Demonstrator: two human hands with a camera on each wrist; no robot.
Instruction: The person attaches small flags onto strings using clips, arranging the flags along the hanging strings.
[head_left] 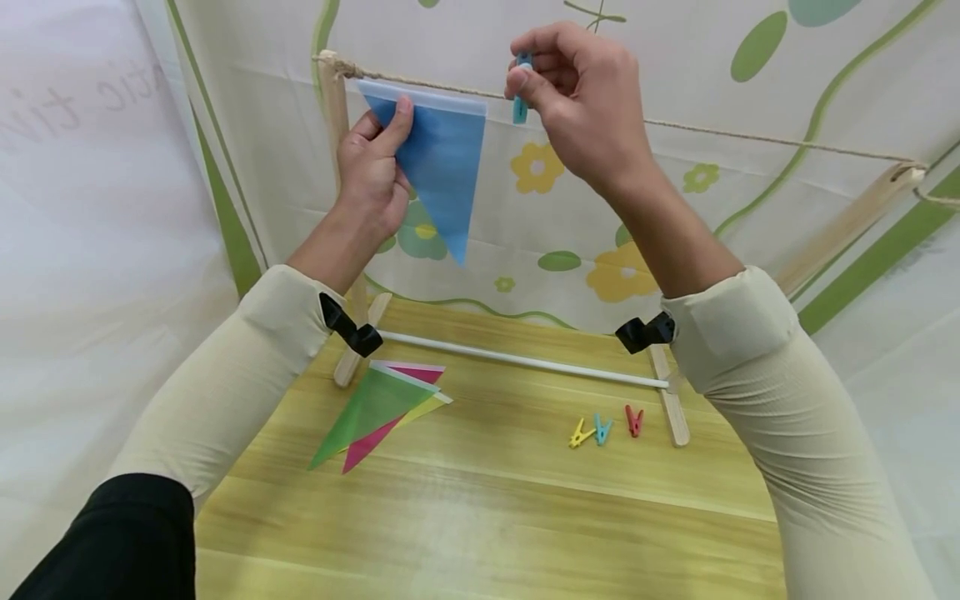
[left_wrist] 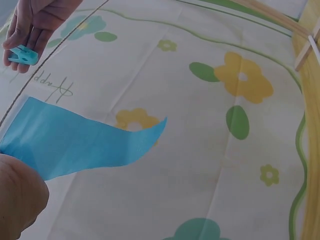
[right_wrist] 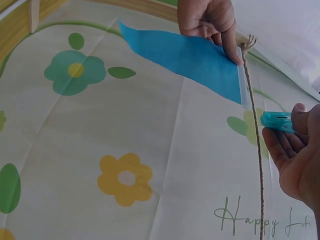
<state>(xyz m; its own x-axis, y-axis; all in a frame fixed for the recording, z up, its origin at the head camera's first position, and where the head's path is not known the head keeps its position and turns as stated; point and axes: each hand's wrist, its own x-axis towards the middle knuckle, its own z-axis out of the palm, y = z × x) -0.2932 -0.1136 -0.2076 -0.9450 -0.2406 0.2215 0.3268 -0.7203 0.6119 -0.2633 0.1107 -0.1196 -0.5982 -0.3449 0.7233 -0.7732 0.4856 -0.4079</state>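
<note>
A blue triangular pennant [head_left: 448,158] hangs point down from my left hand [head_left: 375,167], which pinches it near its upper left, thumb in front. Its white top edge lies along the twine [head_left: 750,142] close to the left post. To the right of the pennant, my right hand [head_left: 588,104] pinches a blue clothespin [head_left: 521,87] between thumb and fingers. In the right wrist view the clothespin [right_wrist: 277,121] is beside the twine [right_wrist: 259,150], apart from the pennant [right_wrist: 192,62]. The left wrist view also shows the pennant [left_wrist: 90,137] with its tip bent.
Wooden posts [head_left: 333,108] hold the twine at both ends, with a white rod [head_left: 517,358] joining their feet. Green, pink and yellow pennants [head_left: 382,408] lie stacked on the wooden table [head_left: 480,517]. Yellow, blue and red clothespins [head_left: 602,428] lie right. Behind hangs a flowered cloth [head_left: 480,283].
</note>
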